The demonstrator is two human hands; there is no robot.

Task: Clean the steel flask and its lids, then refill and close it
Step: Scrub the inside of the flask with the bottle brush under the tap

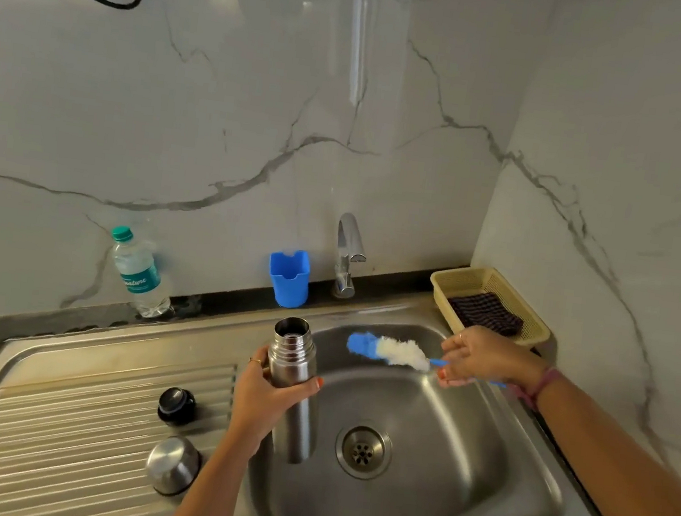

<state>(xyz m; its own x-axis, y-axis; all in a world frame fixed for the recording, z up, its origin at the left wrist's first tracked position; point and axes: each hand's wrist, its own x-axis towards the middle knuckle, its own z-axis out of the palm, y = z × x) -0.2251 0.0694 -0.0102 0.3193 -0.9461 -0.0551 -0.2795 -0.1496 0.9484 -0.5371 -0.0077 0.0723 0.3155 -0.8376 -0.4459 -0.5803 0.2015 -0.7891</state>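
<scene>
Two lids: steel cap (pixel 172 465) and black stopper (pixel 177 406) sit on the ribbed drainboard (pixel 64 429), at 9 o'clock of the flask.
Left hand (pixel 265 398): fingers curled tight round the open steel flask (pixel 292 376), upright over the sink basin (pixel 455 465).
Drain (pixel 362 452): at 3 o'clock of the flask's base.
Right hand (pixel 477 356): pinches the blue handle of the bottle brush (pixel 387 349); bristle head points toward the flask mouth, apart from it.
Basket (pixel 492 302): beyond the right hand, holds a dark cloth (pixel 484 312), possibly a scrub pad.
Far rim: tap (pixel 347 254), blue holder (pixel 289 277), water bottle (pixel 137 271) along the wall.
</scene>
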